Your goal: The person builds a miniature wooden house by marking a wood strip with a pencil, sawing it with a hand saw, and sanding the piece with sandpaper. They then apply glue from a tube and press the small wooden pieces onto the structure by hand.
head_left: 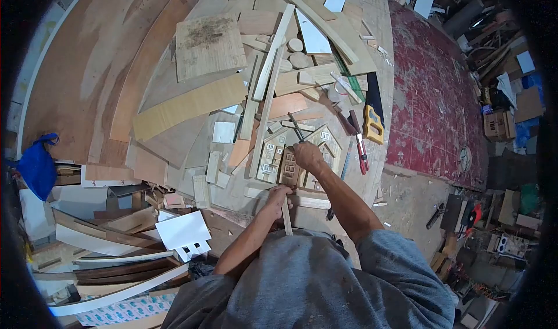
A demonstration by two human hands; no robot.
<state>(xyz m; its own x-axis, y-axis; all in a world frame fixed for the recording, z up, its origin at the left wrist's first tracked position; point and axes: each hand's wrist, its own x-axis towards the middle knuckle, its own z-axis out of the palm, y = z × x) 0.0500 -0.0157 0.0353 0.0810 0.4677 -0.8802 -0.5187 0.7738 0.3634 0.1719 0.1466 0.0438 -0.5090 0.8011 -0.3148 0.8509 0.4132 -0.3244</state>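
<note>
On the workbench, close to the person's body, lies a small wooden house model [269, 155] with little white window frames and a brown door-like panel [288, 167]. My right hand [308, 155] is closed around a thin dark tool [296, 126] that points up and away over the top of the model. At the model's lower edge, my left hand [280, 196] is closed, with a narrow wooden strip [286, 217] running down from it toward the shirt. Whether the fingers also press on the model is too small to tell.
A saw with a yellow handle [374, 124] and red-handled pliers [362, 156] lie right of the model. Wooden boards [210, 47], long strips [273, 56] and round wood discs [299, 60] are piled beyond it. A blue bag [38, 166] hangs at the left.
</note>
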